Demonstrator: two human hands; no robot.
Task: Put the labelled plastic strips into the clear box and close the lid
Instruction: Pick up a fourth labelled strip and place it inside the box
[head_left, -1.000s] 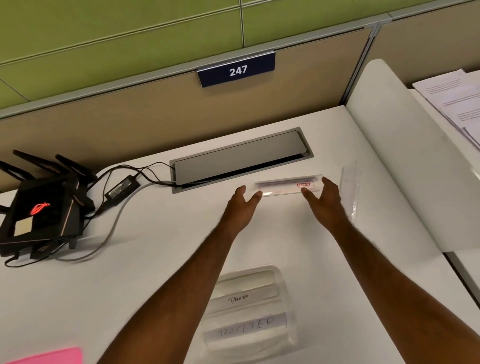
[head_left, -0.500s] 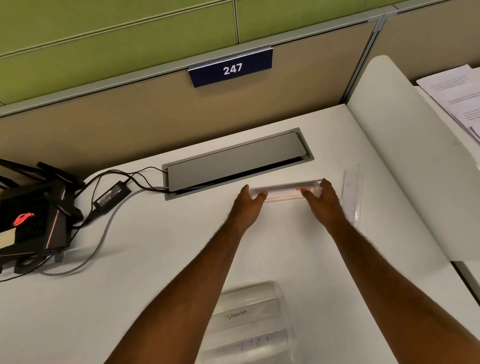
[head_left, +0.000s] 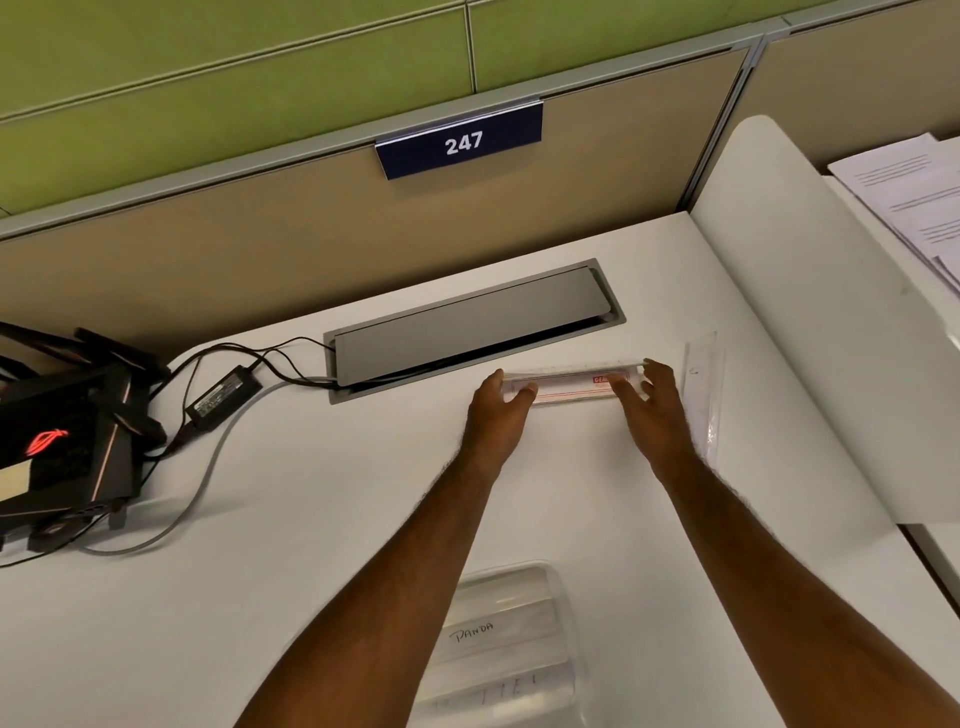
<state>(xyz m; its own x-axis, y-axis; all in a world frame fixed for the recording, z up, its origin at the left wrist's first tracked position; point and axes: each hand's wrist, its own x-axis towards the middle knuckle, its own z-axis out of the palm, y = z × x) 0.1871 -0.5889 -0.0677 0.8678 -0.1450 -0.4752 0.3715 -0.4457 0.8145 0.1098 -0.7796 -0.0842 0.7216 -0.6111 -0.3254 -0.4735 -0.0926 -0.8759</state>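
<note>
A long clear plastic strip with a red label (head_left: 571, 384) lies far out on the white desk, just in front of the grey cable hatch. My left hand (head_left: 493, 415) pinches its left end and my right hand (head_left: 657, 410) grips its right end. Close to me, between my forearms, is the clear box (head_left: 509, 587) holding strips with handwritten labels, one reading PANDA (head_left: 470, 634). A second clear strip (head_left: 701, 395) lies lengthwise just right of my right hand.
The grey cable hatch (head_left: 467, 327) is set into the desk behind the strip. A black router (head_left: 57, 457), a power adapter (head_left: 223, 397) and cables sit at the left. A white curved divider (head_left: 810, 322) borders the right, with papers (head_left: 914, 197) beyond.
Both hands have reached forward and closed on the ends of the red-labelled strip. The view has shifted slightly right and forward.
</note>
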